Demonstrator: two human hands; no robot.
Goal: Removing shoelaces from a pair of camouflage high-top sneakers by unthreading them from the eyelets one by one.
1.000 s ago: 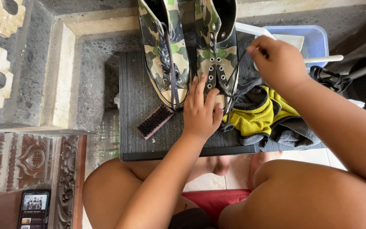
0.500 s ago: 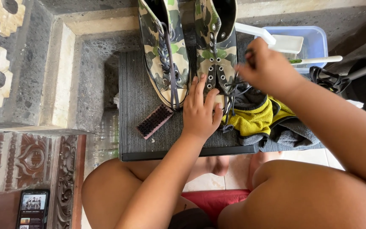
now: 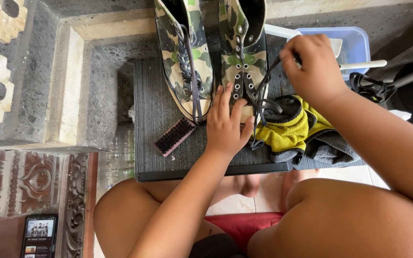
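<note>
**One shoe laced, the second part-way through**

While the left hand (image 3: pixel 225 122) lies flat with fingers spread on the toe of the right-hand camouflage shoe (image 3: pixel 242 52), pinning it to the dark ribbed mat (image 3: pixel 158 110), the right hand (image 3: pixel 314 67) is closed in a pinch on the dark lace (image 3: pixel 264 93) and draws it up and away from the eyelets. The left hand presses rather than grasps; nothing is gripped in it.

Taking the mat as the landmark, both high-top shoes stand on its far half, toes toward the person. The left-hand camouflage shoe (image 3: pixel 185 57) looks finished: its lace runs through the eyelets and hangs down over the toe. On the shoe under the hands, several eyelets near the toe show empty, and the lace trails loose off its right side, so the lacing here seems, as a judgement, only begun or about midway, with most of the rows left to thread.

A small brush with dark bristles (image 3: pixel 174 136) lies on the mat's near-left part, just beside the laced shoe's toe. A yellow cloth (image 3: pixel 295 131) and a grey cloth (image 3: pixel 331 150) are heaped on the mat's right edge. Beyond the mat's far-right corner sits a blue plastic tub (image 3: pixel 357 45). Well off the mat to the near left, a phone (image 3: pixel 39 235) rests with its screen lit.
</note>
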